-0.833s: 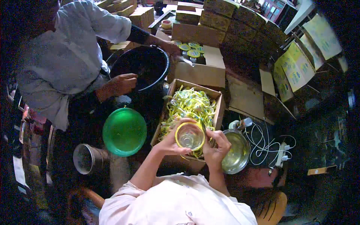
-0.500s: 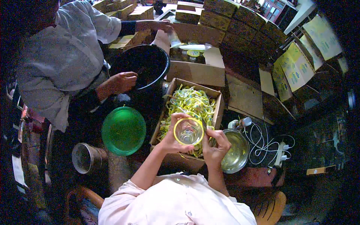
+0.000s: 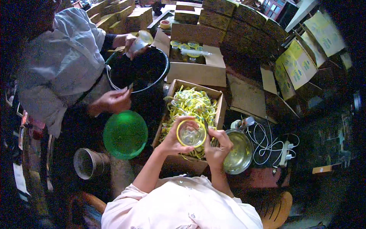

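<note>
My left hand [image 3: 173, 137] is wrapped round a clear plastic cup [image 3: 191, 134] with a yellow rim, its mouth tilted up toward me. Close against the cup's right side, the fingers of my right hand [image 3: 218, 147] are pinched together. A thin dark thing shows at their tips, too small to name. Both hands are over the near end of a cardboard box [image 3: 222, 114] heaped with yellow-green strips [image 3: 194, 101].
Left stand a green basin [image 3: 126, 134], a pale bucket [image 3: 88, 164] and a dark tub [image 3: 137, 72], where a co-worker's hand [image 3: 131, 42] holds a cup. A metal bowl [image 3: 239, 152], white cables [image 3: 263, 147] and a power strip [image 3: 284, 154] are right. Behind is an open carton [image 3: 196, 72].
The co-worker's far hand has come back from the open carton and now holds a cup above the tub. Their near hand has moved left and nearer. My hands have hardly moved.
</note>
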Demonstrator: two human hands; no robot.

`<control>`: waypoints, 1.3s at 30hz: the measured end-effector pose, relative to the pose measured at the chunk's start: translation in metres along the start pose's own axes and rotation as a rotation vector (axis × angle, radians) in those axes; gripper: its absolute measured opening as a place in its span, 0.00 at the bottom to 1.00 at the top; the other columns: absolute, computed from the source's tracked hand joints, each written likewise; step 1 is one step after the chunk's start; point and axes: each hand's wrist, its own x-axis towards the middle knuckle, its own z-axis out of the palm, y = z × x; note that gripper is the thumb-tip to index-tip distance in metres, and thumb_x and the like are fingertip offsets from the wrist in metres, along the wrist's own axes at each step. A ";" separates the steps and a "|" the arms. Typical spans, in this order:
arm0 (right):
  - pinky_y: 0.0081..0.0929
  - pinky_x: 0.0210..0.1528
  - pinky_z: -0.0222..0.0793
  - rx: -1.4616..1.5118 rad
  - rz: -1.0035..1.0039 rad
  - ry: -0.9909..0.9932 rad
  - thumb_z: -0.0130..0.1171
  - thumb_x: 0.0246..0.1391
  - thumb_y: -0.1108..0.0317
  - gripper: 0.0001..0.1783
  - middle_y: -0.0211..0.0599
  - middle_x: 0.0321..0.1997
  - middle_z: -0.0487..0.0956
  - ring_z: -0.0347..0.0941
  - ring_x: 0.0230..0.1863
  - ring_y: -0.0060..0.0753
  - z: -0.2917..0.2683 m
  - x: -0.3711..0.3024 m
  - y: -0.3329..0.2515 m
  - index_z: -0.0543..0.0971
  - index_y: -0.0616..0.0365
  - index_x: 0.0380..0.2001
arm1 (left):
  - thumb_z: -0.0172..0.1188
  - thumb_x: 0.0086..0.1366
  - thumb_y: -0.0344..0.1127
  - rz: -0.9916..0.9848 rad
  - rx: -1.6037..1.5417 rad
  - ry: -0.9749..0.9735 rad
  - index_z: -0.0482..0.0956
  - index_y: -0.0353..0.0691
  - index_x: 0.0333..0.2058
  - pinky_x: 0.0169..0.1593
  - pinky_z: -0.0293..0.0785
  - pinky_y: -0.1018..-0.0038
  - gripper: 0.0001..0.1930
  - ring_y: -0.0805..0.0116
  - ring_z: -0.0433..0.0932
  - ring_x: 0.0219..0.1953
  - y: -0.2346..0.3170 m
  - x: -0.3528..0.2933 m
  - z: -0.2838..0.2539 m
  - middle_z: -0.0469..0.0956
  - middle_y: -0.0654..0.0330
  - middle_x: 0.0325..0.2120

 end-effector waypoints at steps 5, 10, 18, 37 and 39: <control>0.18 0.29 0.65 0.063 0.056 -0.024 0.59 0.33 0.84 0.10 0.36 0.22 0.75 0.72 0.24 0.25 0.001 -0.001 0.000 0.77 0.64 0.24 | 0.69 0.37 0.40 -0.024 -0.090 0.005 0.52 0.39 0.53 0.49 0.62 0.73 0.45 0.69 0.66 0.45 0.000 0.003 -0.004 0.65 0.58 0.42; 0.19 0.29 0.65 -0.005 0.017 -0.004 0.59 0.34 0.82 0.13 0.36 0.22 0.75 0.71 0.24 0.24 0.004 -0.004 0.003 0.77 0.62 0.29 | 0.70 0.36 0.41 0.065 -0.108 0.135 0.43 0.43 0.54 0.45 0.65 0.73 0.50 0.68 0.67 0.43 0.000 0.006 0.006 0.60 0.59 0.43; 0.21 0.29 0.66 -0.100 0.103 0.029 0.60 0.34 0.79 0.29 0.33 0.20 0.74 0.71 0.22 0.24 0.008 -0.009 -0.002 0.70 0.57 0.46 | 0.71 0.35 0.38 0.062 -0.033 0.185 0.49 0.44 0.50 0.42 0.66 0.73 0.45 0.69 0.68 0.40 -0.010 0.006 0.009 0.64 0.58 0.38; 0.14 0.27 0.61 -0.028 0.164 0.077 0.60 0.33 0.80 0.30 0.24 0.18 0.69 0.64 0.21 0.14 0.011 -0.012 0.010 0.69 0.59 0.47 | 0.69 0.38 0.43 0.027 -0.100 0.079 0.56 0.38 0.51 0.46 0.63 0.72 0.42 0.68 0.67 0.44 -0.007 0.012 0.003 0.67 0.57 0.39; 0.14 0.27 0.61 -0.010 0.166 0.085 0.60 0.33 0.80 0.30 0.24 0.18 0.70 0.65 0.21 0.14 0.010 -0.012 0.010 0.69 0.59 0.47 | 0.69 0.39 0.44 0.010 -0.095 0.055 0.56 0.37 0.51 0.46 0.63 0.72 0.42 0.68 0.67 0.44 -0.005 0.012 0.004 0.67 0.57 0.40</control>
